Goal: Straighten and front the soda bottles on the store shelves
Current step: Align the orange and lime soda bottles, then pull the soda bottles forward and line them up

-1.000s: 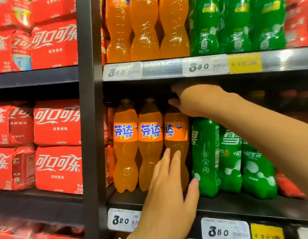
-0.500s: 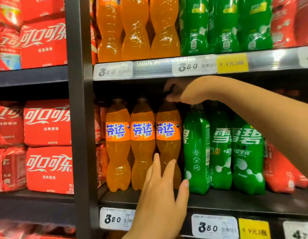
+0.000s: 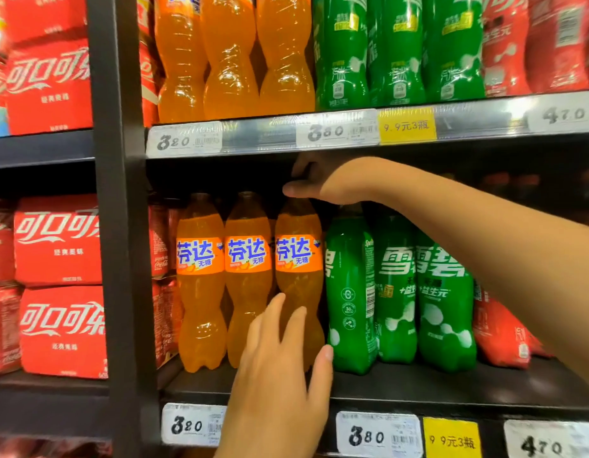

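The orange bottle (image 3: 298, 292) stands third from left on the shelf (image 3: 418, 388), label (image 3: 294, 254) forward. The right hand (image 3: 319, 183) curls round its top; the left hand (image 3: 283, 375) presses straight fingers on its belly. A hard twist could hide the label or knock the green bottle (image 3: 349, 292) beside it.

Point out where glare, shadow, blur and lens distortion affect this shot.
Head view: glare washes out the upper price rail and glints on the top orange bottles. Deep shadow under that shelf swallows the right hand fingers, so its grip is unreadable. The left hand looks slightly soft, as do the red cartons at the left edge. The wide lens tilts the black upright.
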